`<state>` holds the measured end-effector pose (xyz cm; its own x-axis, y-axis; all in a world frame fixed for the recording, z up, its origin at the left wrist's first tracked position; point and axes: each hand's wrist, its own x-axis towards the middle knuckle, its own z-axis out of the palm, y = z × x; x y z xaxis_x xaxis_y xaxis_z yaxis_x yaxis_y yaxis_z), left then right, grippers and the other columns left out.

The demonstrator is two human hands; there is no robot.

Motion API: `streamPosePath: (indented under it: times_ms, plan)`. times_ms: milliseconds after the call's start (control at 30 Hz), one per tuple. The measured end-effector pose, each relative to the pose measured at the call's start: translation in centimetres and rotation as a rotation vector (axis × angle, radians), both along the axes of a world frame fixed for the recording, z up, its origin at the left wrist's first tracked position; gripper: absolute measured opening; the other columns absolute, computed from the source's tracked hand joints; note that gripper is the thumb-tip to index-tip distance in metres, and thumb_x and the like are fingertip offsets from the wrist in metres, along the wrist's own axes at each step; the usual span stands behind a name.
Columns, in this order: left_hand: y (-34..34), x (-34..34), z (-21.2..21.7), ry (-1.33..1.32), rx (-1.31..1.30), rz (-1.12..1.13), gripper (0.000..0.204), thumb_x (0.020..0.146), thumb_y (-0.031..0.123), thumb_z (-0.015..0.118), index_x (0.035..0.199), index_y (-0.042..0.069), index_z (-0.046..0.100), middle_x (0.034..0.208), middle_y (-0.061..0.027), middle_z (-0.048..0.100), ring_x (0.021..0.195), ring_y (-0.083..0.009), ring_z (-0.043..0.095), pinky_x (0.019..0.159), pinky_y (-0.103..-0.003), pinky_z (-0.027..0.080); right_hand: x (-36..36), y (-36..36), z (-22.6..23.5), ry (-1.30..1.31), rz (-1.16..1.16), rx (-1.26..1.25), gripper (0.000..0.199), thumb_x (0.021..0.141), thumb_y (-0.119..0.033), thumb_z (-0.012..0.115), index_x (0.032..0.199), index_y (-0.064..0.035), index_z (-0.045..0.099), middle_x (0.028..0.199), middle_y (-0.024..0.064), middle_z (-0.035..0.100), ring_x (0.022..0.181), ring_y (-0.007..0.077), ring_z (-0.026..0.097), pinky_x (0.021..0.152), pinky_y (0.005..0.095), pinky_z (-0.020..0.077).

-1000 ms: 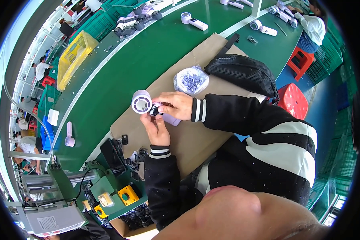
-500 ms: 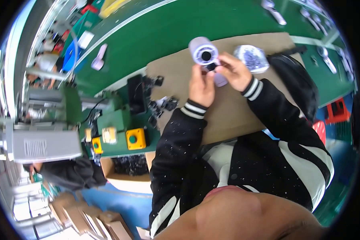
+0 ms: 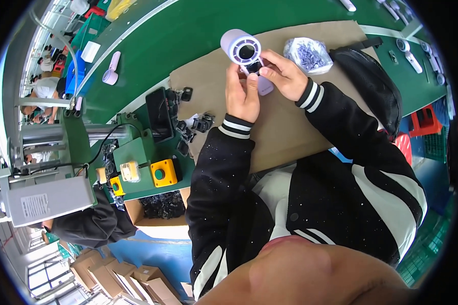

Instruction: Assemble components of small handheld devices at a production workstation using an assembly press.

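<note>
Above the brown mat (image 3: 280,137), both hands hold a lilac handheld fan (image 3: 235,41), or something shaped like one. Its drum-shaped head has a spoked ring around a dark round opening, and a short handle (image 3: 265,86) shows below. My left hand (image 3: 242,96) is closed on its left side, thumb near the neck. My right hand (image 3: 286,76) grips the right side, with thumb and fingertips at a small black part (image 3: 253,67) between head and handle. Fingers partly hide that part. Beside my right hand lies a clear bag of small lilac pieces (image 3: 308,55).
A black bag (image 3: 370,86) lies at the right. Small black parts (image 3: 202,122) and a dark phone-like slab (image 3: 159,114) lie left. Nearer are a yellow box with a green button (image 3: 164,173) and a grey machine (image 3: 51,199). Similar lilac devices (image 3: 110,75) rest on the green surface.
The whole view has shifted, so the bench and hands appear further up and left. The lilac fan stays between both hands, and its handle shows more clearly below the fingers.
</note>
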<state>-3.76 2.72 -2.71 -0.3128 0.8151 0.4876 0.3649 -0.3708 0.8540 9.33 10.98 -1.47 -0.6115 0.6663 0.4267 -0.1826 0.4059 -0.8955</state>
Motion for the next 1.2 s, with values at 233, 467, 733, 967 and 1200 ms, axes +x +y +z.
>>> streamPosePath:
  times_ms: [233,467,733,967,1200]
  plan:
    - [-0.2,0.1,0.7,-0.002,-0.058,0.003,0.034,0.091,0.016,0.055,0.120,-0.001,0.048,0.101,-0.0142,0.054,0.081,-0.0235,0.055,0.074,-0.034,0.046,0.3,0.2,-0.5,0.002,0.040,-0.047,0.035,0.093,-0.004,0.050,0.128,0.0012,0.047,0.106,0.0081,0.055,0.090,0.0140,0.052,0.083,0.0254,0.0431]
    - [0.1,0.2,1.6,0.161,0.143,0.069,0.034,0.081,0.012,0.063,0.111,0.000,0.052,0.095,-0.0129,0.052,0.081,-0.0247,0.051,0.073,-0.034,0.044,0.4,-0.2,-0.1,0.109,0.118,-0.166,0.034,0.091,-0.008,0.056,0.123,-0.0011,0.052,0.107,0.0086,0.060,0.093,0.0150,0.058,0.086,0.0272,0.0465]
    - [-0.2,-0.3,1.4,0.104,0.166,-0.009,0.027,0.081,0.008,0.062,0.105,0.000,0.052,0.092,-0.0117,0.051,0.080,-0.0235,0.049,0.073,-0.034,0.044,0.8,0.0,-1.0,0.162,0.148,-0.300,0.035,0.090,-0.007,0.059,0.123,0.0005,0.052,0.105,0.0083,0.062,0.093,0.0141,0.056,0.085,0.0252,0.0445]
    - [-0.5,-0.3,1.6,0.038,0.162,0.011,0.025,0.082,0.008,0.061,0.104,0.000,0.052,0.094,-0.0121,0.052,0.078,-0.0228,0.049,0.072,-0.032,0.044,0.4,-0.3,-0.5,0.096,0.155,-0.224,0.037,0.093,-0.012,0.057,0.127,-0.0003,0.048,0.110,0.0090,0.059,0.095,0.0141,0.056,0.086,0.0264,0.0439]
    - [0.0,-2.4,1.7,-0.264,0.166,0.096,0.035,0.086,0.014,0.060,0.117,0.000,0.049,0.103,-0.0157,0.054,0.083,-0.0248,0.053,0.075,-0.030,0.045,-0.4,-1.6,0.1,-0.188,0.296,-0.296,0.031,0.097,-0.023,0.051,0.119,-0.0022,0.047,0.101,0.0068,0.055,0.086,0.0124,0.053,0.081,0.0242,0.0432]
